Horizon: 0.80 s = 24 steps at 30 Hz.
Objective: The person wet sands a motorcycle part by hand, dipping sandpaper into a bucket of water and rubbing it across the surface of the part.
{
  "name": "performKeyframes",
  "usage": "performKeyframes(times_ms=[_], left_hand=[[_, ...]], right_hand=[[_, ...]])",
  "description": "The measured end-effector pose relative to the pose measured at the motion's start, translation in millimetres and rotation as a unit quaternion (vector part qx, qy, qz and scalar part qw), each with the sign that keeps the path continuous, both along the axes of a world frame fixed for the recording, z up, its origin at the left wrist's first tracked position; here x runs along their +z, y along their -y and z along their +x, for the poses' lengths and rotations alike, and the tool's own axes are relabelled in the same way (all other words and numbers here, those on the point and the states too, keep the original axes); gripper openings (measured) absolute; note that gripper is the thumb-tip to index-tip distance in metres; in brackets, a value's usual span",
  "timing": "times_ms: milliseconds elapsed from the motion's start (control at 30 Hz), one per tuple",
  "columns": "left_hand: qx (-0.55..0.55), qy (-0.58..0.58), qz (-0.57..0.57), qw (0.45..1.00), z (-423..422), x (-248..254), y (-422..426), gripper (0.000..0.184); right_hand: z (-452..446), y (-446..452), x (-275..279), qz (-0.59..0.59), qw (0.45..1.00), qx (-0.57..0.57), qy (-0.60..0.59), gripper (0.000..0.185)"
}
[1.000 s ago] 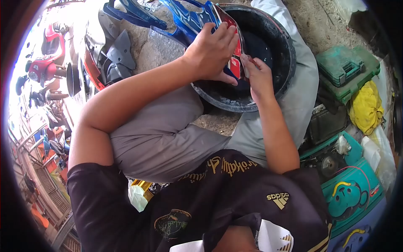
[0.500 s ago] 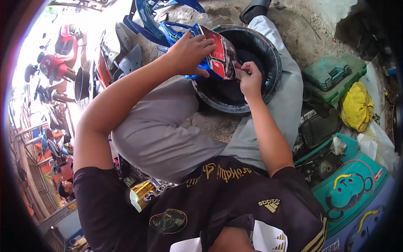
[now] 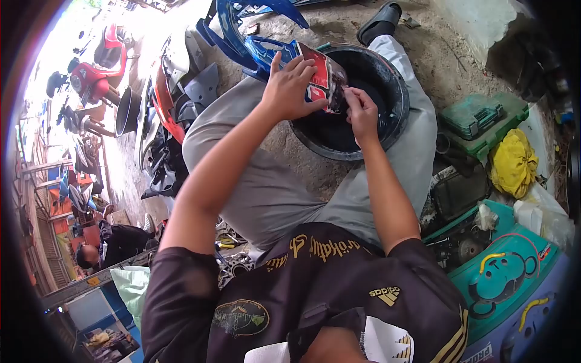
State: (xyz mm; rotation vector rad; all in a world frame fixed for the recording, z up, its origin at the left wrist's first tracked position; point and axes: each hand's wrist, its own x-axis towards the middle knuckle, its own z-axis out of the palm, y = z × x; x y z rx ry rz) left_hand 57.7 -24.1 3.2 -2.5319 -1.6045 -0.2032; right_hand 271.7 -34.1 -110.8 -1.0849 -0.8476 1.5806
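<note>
A blue motorcycle fairing panel (image 3: pixel 275 55) with a red, white and dark decal (image 3: pixel 321 75) lies over the near-left rim of a black basin (image 3: pixel 398 100). My left hand (image 3: pixel 289 91) grips the panel, with spread fingers over its face and the thumb near its lower edge. Torn, dark and whitish patches show along the decal's right side. There, my right hand (image 3: pixel 362 114) is closed in a pinch, close to the panel's edge above the basin. What sits between those fingertips is too small to make out.
My legs (image 3: pixel 254 175) surround the basin. More blue fairing (image 3: pixel 224 36) lies behind the panel. Green tool cases (image 3: pixel 478 118), a yellow bag (image 3: pixel 514 154) and a teal box (image 3: pixel 502 272) stand right. Motorcycle parts (image 3: pixel 169 97) and another person (image 3: pixel 121 242) are left.
My left hand has shifted right and its fingers have spread over the panel. My right hand has curled closer, and the greyish piece seen at its fingertips no longer shows clearly. The view has turned.
</note>
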Motion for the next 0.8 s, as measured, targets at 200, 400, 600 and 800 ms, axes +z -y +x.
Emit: performKeyframes(times_ms=[200, 400, 600, 800], left_hand=[[0.047, 0.113, 0.059, 0.991, -1, -18, 11, 0.054], [0.058, 0.155, 0.137, 0.977, 8, -32, 9, 0.04], [0.047, 0.165, 0.159, 0.972, 9, -38, 8, 0.039], [0.045, 0.166, 0.184, 0.968, 25, -40, 26, 0.041]], right_hand=[[-14, 9, -7, 0.153, 0.973, 0.019, 0.172, 0.025], [-16, 7, -6, 0.19, 0.946, -0.043, 0.257, 0.02], [-14, 12, 1, 0.249, 0.916, -0.058, 0.31, 0.015], [-14, 23, 36, 0.286, 0.908, -0.031, 0.304, 0.014]])
